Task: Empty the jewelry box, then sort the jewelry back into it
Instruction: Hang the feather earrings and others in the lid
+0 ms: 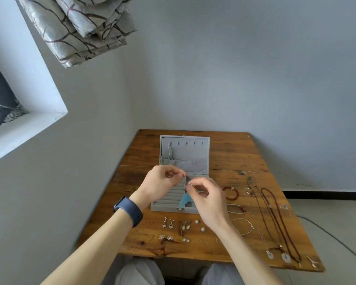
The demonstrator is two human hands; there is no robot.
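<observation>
a small silver piece [187,182] is pinched from both ends at the centre of the frame. the thumb and fingertips of the left hand [162,182] are closed on one end and those of the right hand [208,200] on the other. what kind of piece it is cannot be told. it is held just above the open grey jewelry box [193,153], which is set toward the far side of the wooden tabletop [234,157] with its lid stood upright. a silver pendant [170,153] is hung from the leftmost hook inside the lid. a pale blue bangle [185,200] is seen lying in the right part of the tray, partly hidden by the right hand.

in front of the box, at lower centre, pairs of small earrings [168,223] and two pearls [199,225] are laid out in rows on the tabletop. to the right of the box a red bead bracelet [231,193] is placed. beyond it several long necklaces [275,219] are stretched toward the near edge at lower right. a dark blue wristband [130,210] is worn on the left wrist. a patterned curtain [76,27] is seen at upper left, above a window recess [0,103] at the left edge.
</observation>
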